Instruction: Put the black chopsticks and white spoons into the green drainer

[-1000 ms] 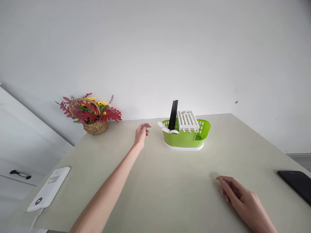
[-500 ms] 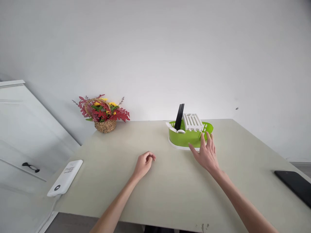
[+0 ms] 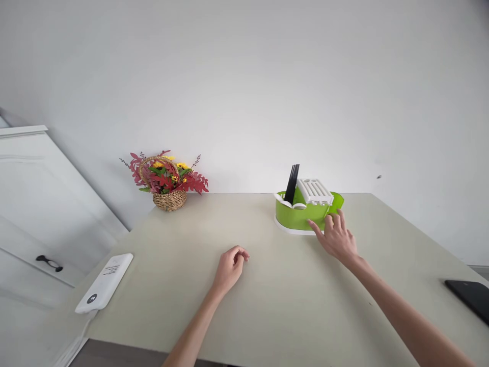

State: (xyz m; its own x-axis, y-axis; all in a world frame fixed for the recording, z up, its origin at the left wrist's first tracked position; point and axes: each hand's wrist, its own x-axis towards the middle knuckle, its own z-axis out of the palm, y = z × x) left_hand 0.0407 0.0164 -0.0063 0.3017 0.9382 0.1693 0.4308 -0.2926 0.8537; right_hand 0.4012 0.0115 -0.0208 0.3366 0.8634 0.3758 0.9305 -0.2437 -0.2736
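Observation:
A green cutlery holder (image 3: 294, 218) on a white base stands at the back right of the table. In it are black chopsticks (image 3: 292, 184) upright at a tilt, white spoons (image 3: 299, 206) at the left, and a white slotted rack (image 3: 315, 191) across the top. My right hand (image 3: 338, 239) is at the holder's front right, its thumb and bent fingers spread apart against or just before the green wall; exact contact is hard to see. My left hand (image 3: 229, 267) rests on the table in a loose curl, with nothing visible in it.
On the back left sits a wicker basket (image 3: 170, 200) of red and yellow flowers. A white power bank (image 3: 105, 283) with a cable lies at the left edge, a black phone (image 3: 469, 298) at the right edge. A white cabinet (image 3: 42, 204) stands to the left, a wall behind.
The view has shifted slightly. The holder appears a little farther right relative to the flowers. My right hand has moved right along its front, fingers more bent. My left hand stays curled on the table.

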